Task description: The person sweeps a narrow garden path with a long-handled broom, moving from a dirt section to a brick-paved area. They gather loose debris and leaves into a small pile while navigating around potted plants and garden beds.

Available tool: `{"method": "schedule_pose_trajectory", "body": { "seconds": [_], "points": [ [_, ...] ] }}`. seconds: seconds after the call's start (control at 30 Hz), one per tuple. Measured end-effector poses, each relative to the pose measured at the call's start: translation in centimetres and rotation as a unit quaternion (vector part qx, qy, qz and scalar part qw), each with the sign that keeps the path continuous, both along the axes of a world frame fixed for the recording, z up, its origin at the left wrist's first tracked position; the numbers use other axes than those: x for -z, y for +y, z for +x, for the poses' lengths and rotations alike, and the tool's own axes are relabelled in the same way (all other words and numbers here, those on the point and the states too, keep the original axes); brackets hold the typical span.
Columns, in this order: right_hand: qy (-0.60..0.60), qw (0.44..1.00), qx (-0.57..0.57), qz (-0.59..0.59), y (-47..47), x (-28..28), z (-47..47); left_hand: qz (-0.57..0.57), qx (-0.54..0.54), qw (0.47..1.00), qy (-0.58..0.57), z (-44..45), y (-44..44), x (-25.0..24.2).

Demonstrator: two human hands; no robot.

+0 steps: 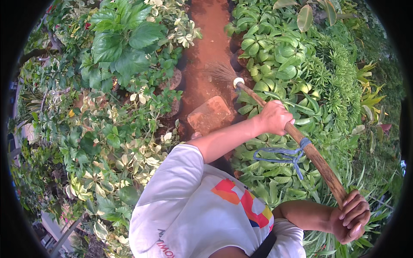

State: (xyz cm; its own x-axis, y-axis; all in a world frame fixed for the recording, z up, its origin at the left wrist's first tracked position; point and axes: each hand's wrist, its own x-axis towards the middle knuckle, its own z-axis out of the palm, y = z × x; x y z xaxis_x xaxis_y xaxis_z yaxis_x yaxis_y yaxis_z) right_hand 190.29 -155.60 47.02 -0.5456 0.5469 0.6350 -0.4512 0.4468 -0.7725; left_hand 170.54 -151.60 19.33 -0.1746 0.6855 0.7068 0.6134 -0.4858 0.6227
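A stick broom with a long wooden handle (322, 163) runs slantwise across the view. My left hand (276, 117) grips the handle partway along, closer to the broom's head. At the handle's upper end, my right hand (351, 216) is wrapped around the wood. Thin brown bristles (222, 72) fan out over the reddish dirt path (209, 35), bound by a white collar (238, 81). Between my hands, a blue cord (280, 153) is knotted on the handle and hangs in a loop.
A flat reddish slab (211, 114) lies on the narrow path below the bristles. Dark plant pots (180, 84) line its edges. Variegated shrubs (138, 154) crowd the left; dense green-leaved plants (287, 61) stand on the right, behind the handle.
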Motion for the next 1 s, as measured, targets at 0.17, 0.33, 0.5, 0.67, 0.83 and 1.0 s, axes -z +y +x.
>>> {"method": "schedule_pose_trajectory", "body": {
  "seconds": [0.17,0.33,0.5,0.67,0.83,1.0],
  "points": [
    [-0.071,0.995,0.045,-0.045,3.3,8.5,-5.4,-0.075,-0.126,0.988,0.052,-7.9,5.1,5.3],
    [-0.145,0.982,0.090,-0.084,4.2,22.0,-12.7,-0.423,-0.129,0.896,-0.040,-11.4,4.4,16.7],
    [-0.234,0.954,0.076,-0.169,0.8,20.2,-10.0,-0.537,-0.011,0.844,0.001,-6.2,-0.9,19.5],
    [-0.178,0.971,0.079,-0.142,-1.6,9.3,-4.3,-0.432,0.104,0.896,-0.016,0.7,-4.9,12.0],
    [-0.160,0.980,0.054,-0.101,-2.8,2.3,-1.0,-0.353,0.153,0.923,-0.004,4.4,-7.7,3.9],
    [-0.021,0.999,0.022,-0.045,-3.5,-2.4,2.1,-0.210,0.167,0.962,0.052,4.5,-6.7,-1.2]
  ]
}}
